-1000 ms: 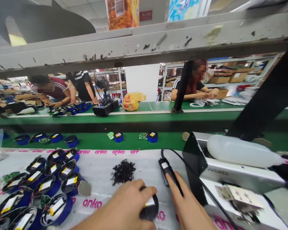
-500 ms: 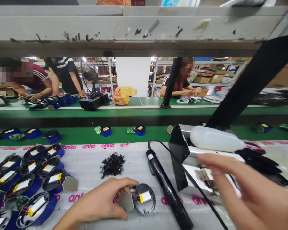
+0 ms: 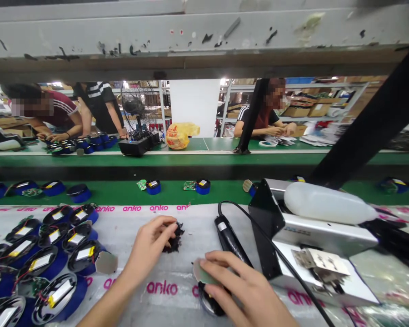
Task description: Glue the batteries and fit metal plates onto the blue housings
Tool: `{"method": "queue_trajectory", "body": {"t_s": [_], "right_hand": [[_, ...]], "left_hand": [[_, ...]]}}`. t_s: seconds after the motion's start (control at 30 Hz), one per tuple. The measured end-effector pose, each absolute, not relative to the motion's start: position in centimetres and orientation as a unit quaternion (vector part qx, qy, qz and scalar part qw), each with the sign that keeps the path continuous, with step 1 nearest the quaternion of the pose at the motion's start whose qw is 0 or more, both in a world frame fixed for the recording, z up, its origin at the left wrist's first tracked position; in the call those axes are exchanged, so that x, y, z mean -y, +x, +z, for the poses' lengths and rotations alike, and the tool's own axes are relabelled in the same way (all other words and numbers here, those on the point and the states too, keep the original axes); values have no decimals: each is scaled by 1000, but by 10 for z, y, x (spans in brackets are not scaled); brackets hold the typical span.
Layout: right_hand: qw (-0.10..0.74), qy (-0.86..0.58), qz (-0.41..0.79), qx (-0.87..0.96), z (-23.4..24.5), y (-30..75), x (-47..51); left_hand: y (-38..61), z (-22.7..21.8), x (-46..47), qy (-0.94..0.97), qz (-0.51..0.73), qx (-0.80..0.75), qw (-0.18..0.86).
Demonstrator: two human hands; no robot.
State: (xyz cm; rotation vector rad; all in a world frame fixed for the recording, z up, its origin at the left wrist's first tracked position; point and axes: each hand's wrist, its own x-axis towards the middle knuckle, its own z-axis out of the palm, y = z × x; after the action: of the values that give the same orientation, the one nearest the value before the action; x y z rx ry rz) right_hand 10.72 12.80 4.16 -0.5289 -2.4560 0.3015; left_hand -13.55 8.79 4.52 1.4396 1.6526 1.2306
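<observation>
My left hand reaches over a pile of small black plastic bits, thumb and fingertips pinched together at its edge. What lies between those fingertips is too small to make out. Nearer to me, my right hand has its fingers and thumb around a pale circuit board. Under that board and hand sits a round black housing, mostly covered. Just beyond the right hand lies a black cylindrical tool with a cord, its lower part hidden by the hand.
Several blue round housings with batteries crowd the left. A metal machine with a white plastic bottle on top stands right. More housings lie on the green conveyor belt. A metal beam crosses above; people work opposite.
My left hand has let go of the board and moved up to the black bits. My right hand has come in from the right onto the board and housing. The view has shifted slightly.
</observation>
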Motion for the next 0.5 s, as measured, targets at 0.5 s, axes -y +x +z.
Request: {"method": "queue_trajectory", "body": {"t_s": [0.5], "right_hand": [[264,-245,162,919,33,120,-131]], "left_hand": [[-118,26,-104,662,331,-666,91]]}}
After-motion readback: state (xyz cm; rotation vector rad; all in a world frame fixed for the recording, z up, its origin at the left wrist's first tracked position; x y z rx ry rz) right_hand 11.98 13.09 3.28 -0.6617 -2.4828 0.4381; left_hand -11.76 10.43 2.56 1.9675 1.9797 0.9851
